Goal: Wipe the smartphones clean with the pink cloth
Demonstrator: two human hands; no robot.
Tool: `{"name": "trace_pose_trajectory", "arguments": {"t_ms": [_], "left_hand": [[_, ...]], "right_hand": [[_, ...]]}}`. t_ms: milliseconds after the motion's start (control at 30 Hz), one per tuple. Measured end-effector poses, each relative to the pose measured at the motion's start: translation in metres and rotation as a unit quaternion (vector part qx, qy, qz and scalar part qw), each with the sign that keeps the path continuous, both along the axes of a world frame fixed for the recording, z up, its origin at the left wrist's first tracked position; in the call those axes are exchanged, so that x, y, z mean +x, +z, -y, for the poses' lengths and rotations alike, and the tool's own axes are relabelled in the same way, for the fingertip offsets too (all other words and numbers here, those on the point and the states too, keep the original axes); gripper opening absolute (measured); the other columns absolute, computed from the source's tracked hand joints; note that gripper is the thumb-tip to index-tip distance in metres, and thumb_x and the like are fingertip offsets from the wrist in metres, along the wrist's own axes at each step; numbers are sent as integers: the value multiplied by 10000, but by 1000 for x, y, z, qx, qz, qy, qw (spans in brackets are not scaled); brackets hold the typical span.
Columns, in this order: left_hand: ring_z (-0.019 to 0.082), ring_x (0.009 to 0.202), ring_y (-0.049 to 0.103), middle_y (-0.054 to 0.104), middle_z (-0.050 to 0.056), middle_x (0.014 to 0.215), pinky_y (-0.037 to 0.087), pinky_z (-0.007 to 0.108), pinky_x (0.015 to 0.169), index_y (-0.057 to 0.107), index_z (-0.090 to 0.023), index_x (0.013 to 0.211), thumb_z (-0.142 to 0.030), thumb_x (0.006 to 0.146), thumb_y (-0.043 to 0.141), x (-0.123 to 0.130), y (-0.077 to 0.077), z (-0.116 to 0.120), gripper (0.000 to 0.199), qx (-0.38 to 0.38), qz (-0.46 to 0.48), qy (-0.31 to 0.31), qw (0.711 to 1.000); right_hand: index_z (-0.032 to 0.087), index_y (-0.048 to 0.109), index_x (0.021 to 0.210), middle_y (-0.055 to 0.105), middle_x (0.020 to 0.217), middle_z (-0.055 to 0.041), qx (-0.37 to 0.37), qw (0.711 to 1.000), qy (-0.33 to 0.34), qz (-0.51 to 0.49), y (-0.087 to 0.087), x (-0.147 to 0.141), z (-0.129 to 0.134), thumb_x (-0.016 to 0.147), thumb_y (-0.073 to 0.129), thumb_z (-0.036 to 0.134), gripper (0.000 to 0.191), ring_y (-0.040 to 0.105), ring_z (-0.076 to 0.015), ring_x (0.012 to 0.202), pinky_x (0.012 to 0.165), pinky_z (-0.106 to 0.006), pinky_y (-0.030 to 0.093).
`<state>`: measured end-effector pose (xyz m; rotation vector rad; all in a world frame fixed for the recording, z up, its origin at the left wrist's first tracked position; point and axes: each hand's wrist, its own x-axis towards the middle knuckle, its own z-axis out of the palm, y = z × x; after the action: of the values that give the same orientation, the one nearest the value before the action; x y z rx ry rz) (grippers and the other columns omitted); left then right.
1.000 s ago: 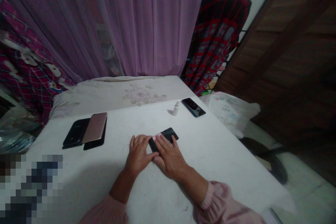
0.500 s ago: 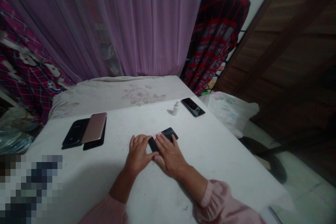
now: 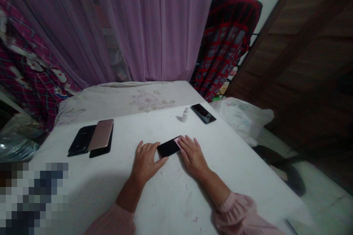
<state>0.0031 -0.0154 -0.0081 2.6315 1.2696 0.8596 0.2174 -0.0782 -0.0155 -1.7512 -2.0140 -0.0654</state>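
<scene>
A black smartphone (image 3: 168, 148) lies flat on the white table, screen up, at a slant between my hands. My left hand (image 3: 145, 159) steadies its left end, gripping it between thumb and forefinger. My right hand (image 3: 193, 156) rests over the right end of the phone, fingers together, pressing a small pink cloth (image 3: 177, 141) on the glass. Most of the cloth is hidden under those fingers. Beyond the phone stands a small white bottle (image 3: 185, 115), upright.
Another dark phone (image 3: 203, 113) lies near the table's right edge. On the left, a rose-gold phone (image 3: 101, 134) lies on dark phones or covers, next to a black phone (image 3: 82, 138). A white plastic bag (image 3: 242, 115) sits past the right edge. Purple curtains (image 3: 162, 25) hang behind.
My right hand has slid right along the phone with the pink cloth, uncovering most of the screen. My left hand stays at the left end.
</scene>
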Motion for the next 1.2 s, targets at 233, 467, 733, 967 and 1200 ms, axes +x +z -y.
{"name": "trace_pose_trajectory", "arguments": {"t_ms": [233, 467, 733, 967, 1200], "left_hand": [[205, 786, 688, 748, 23, 847, 376, 474, 1017, 682, -234, 937, -414, 955, 469, 0, 6, -6, 280, 47, 12, -33, 998], [196, 698, 701, 751, 32, 765, 411, 444, 962, 696, -213, 880, -383, 1005, 355, 2, 6, -13, 401, 43, -25, -13, 999], [198, 691, 700, 749, 36, 744, 407, 446, 955, 697, -212, 848, -373, 1013, 313, 3, 10, -13, 448, 24, -49, 1, 999], [198, 660, 696, 740, 34, 707, 427, 448, 949, 692, -209, 820, -381, 1016, 307, 4, 7, -16, 465, 29, -54, 14, 998], [202, 686, 701, 747, 50, 769, 466, 430, 922, 665, -194, 954, -348, 1011, 340, -3, 0, -19, 364, 55, -41, 2, 998]], "right_hand": [[176, 375, 1443, 418, 1476, -119, 63, 997, -30, 30, 7, -7, -8, 976, 354, 259, 475, 291, -288, 1402, 1118, -579, 176], [127, 390, 1420, 454, 1445, -140, 90, 996, 6, 21, 14, -52, -14, 940, 421, 267, 501, 293, -275, 1395, 1138, -572, 97], [161, 315, 1465, 384, 1500, -110, 82, 994, 15, 74, 17, -40, -12, 958, 387, 274, 525, 280, -237, 1405, 1149, -532, -44], [139, 311, 1464, 377, 1501, -127, 98, 989, -74, 86, 6, -16, -13, 964, 363, 270, 520, 282, -263, 1401, 1141, -542, 11], [144, 268, 1482, 382, 1497, -130, 99, 988, -88, 80, 4, -21, -24, 961, 369, 266, 545, 274, -271, 1402, 1136, -550, 61]]}}
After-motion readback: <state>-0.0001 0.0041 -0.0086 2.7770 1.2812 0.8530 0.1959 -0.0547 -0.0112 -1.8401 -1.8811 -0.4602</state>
